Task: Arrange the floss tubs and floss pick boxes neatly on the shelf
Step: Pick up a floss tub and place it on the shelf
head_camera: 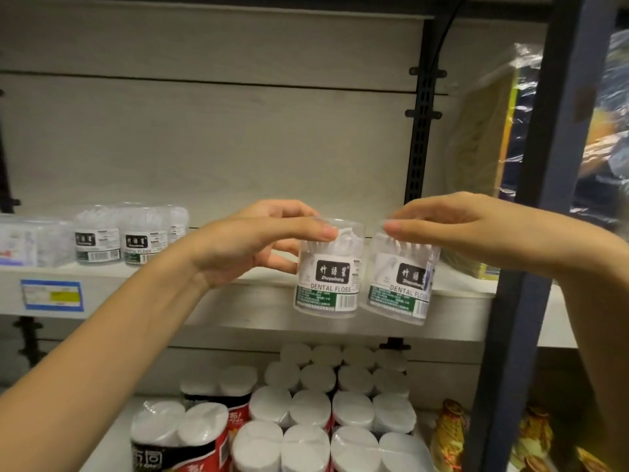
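Two hands [252, 240] [452, 229] gripping two floss tubs [326, 277] [400, 287], three shelved tubs [143, 240]

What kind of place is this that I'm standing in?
Most likely a shop: a price label on the shelf edge, identical barcoded dental floss tubs, and shrink-wrapped multipacks on the shelf below.

Soft, even light came from overhead, leaving the back panel [238, 131] pale, with a dim band under the shelf [119, 294]. Glare streaked the plastic-wrapped goods [606, 131]. The floss tubs [98, 236] at far left looked smeared, perhaps from motion. Wide-angle distortion slanted the upright post [544, 165].
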### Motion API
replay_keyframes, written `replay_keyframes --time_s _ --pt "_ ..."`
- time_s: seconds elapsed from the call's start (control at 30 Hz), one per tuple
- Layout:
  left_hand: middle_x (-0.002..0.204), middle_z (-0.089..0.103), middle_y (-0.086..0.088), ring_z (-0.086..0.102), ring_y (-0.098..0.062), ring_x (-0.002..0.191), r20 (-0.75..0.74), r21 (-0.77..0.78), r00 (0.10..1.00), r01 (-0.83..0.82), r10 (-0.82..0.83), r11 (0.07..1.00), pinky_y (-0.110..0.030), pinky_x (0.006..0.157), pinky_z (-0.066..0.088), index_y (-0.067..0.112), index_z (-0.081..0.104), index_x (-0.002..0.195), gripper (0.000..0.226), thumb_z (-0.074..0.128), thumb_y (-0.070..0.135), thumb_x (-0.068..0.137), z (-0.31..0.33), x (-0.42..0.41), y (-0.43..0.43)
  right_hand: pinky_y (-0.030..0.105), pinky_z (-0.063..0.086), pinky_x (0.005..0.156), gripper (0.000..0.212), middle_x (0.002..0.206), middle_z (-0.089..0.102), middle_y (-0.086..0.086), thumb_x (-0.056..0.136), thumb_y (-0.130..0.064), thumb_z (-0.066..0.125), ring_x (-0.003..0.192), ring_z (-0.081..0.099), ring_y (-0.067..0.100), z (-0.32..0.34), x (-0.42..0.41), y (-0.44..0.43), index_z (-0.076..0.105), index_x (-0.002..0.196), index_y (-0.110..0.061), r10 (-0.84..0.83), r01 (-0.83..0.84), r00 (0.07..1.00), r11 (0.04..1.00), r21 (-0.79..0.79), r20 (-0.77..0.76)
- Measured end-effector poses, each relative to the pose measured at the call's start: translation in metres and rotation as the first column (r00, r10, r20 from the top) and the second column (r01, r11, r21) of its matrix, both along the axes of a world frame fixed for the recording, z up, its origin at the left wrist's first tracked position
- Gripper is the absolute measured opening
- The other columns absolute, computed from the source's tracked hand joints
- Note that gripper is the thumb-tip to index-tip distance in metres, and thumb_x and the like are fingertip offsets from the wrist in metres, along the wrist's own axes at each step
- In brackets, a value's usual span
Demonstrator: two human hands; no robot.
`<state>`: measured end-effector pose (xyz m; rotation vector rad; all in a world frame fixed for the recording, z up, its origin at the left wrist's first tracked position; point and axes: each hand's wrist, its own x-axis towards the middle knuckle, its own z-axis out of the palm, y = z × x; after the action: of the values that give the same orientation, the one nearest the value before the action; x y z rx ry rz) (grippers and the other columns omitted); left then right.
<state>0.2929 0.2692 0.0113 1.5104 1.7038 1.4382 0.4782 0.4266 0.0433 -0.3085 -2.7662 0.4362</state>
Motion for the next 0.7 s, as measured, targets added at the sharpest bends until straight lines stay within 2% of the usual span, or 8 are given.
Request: replay_keyframes --time_s 0.13,0.27,0.4,0.57,0.7 --pt "0.094 0.070 0.001 0.065 -0.014 0.088 -0.002 0.009 0.999 -0.041 0.041 0.999 -0.035 0.082 0.055 0.021 0.069 0.087 0.039 0.075 0.038 0.053 -0.001 0.006 -0.010 0.036 0.049 0.092 0.070 0.107 0.065 -0.019 0.054 -0.087 0.038 0.099 0.061 0.003 -0.002 0.003 -0.004 0.060 0.108 -0.047 0.009 -0.009 1.000 1.000 -0.004 -0.022" --pt "0.095 0.069 0.003 0.064 -0.013 0.089 -0.002 0.033 0.995 -0.102 0.102 0.994 -0.039 0.087 0.051 0.021 0.068 0.090 0.042 0.075 0.040 0.053 -0.005 0.004 -0.034 0.032 0.054 0.084 0.063 0.103 0.065 -0.023 0.053 -0.088 0.039 0.093 0.063 0.000 -0.007 0.000 -0.016 0.057 0.104 -0.056 0.078 -0.079 0.995 0.997 -0.018 -0.063" --pt "0.090 0.069 0.008 0.066 -0.006 0.088 0.012 0.058 0.985 -0.170 0.169 0.984 -0.027 0.078 0.054 0.022 0.066 0.095 0.051 0.074 0.042 0.048 -0.021 -0.009 -0.075 0.025 0.054 0.075 0.058 0.102 0.058 -0.040 0.049 -0.095 0.033 0.091 0.058 -0.013 -0.020 -0.010 -0.043 0.049 0.099 -0.070 0.117 -0.122 0.984 0.992 -0.026 -0.132" --pt "0.093 0.066 0.004 0.065 -0.005 0.086 0.013 0.056 0.974 -0.226 0.226 0.972 -0.029 0.079 0.052 0.024 0.064 0.095 0.050 0.075 0.042 0.049 -0.038 -0.041 -0.132 0.027 0.054 0.069 0.065 0.100 0.058 -0.040 0.046 -0.097 0.028 0.090 0.059 -0.010 -0.031 -0.041 -0.097 0.047 0.102 -0.069 0.153 -0.153 0.979 0.988 0.013 -0.136" --pt "0.095 0.068 0.006 0.066 -0.004 0.088 -0.007 0.055 0.975 -0.222 0.223 0.973 -0.021 0.071 0.052 0.026 0.065 0.095 0.049 0.075 0.042 0.050 -0.044 -0.078 -0.184 0.026 0.054 0.066 0.066 0.099 0.058 -0.040 0.046 -0.098 0.027 0.089 0.060 -0.009 -0.041 -0.080 -0.148 0.048 0.101 -0.069 0.170 -0.171 0.975 0.985 0.006 -0.144"
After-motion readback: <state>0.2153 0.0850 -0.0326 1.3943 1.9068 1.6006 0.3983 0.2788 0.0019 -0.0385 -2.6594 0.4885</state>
